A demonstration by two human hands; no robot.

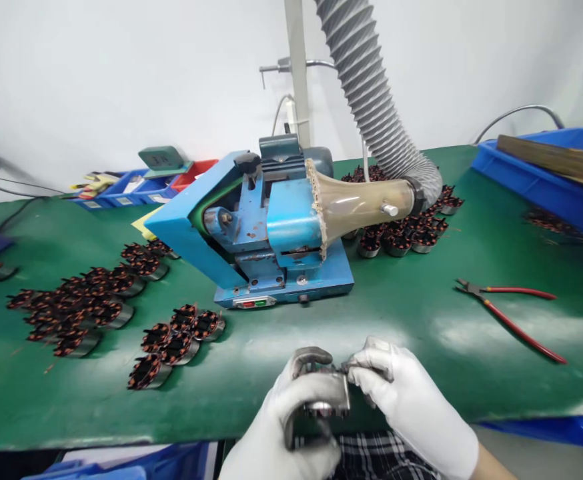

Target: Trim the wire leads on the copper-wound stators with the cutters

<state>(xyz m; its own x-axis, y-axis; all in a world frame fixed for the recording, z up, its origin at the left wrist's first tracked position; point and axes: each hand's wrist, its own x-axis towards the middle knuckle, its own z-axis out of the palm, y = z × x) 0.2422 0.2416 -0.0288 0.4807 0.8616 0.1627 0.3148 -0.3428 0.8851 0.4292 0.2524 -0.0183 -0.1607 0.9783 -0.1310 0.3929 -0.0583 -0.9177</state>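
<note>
Left hand [276, 423], white-gloved: grip closed round one wound metal core [341, 393], fingers on its far side, thumb across the near. Core lies inside this grip, its pale metal rim exposed to the right; held above the near edge of the worktop [261, 360], detail blurred.

Right hand [404, 390], white-gloved: fingertips bunched at the core's far right edge — whether they pinch a wire end or only touch, cannot be told.

Step in hand, as judged: hand-work on a single core, left hand steadying, right fingers busy at the rim. Next move, as judged, calls for a firm left hold and fine fingertip control on the right.

Beyond the hands, left: five loose cores [179, 347], set close together; farther left, a larger batch of cores [91, 307].

Right: cutters [476, 291], red-handled, lying splayed, apart from both hands.

Far, centre: blue belt machine [294, 220] with grey hose [371, 87] — more cores [399, 241] beneath and behind its nozzle.

Far right: blue tray [536, 183].
</note>
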